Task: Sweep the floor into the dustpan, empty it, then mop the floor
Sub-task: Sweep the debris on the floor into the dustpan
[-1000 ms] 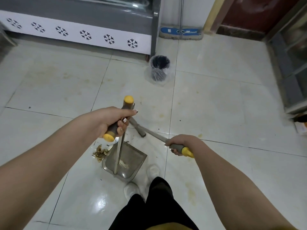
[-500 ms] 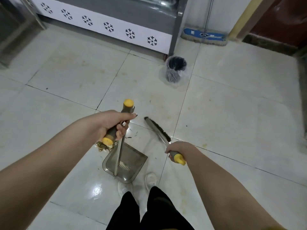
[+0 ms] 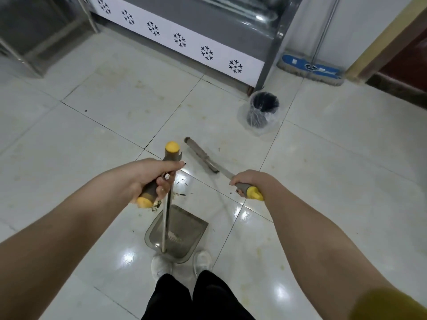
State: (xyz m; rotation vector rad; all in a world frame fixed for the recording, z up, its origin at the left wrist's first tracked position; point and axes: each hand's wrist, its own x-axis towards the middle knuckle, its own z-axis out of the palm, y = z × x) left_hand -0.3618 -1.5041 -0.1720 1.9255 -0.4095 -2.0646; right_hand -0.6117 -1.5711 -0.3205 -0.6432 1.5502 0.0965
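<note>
broom (image 3: 201, 155) swung away from dustpan (image 3: 182, 234) | our left hand (image 3: 147, 179) on dustpan, right hand (image 3: 249, 181) on broom, fingers curled round | debris (image 3: 155, 205) unswept; emptying, mopping remain

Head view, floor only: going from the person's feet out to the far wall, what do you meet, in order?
white shoes → dustpan → broom head → plastic-lined bin → blue mop head at the wall
</note>
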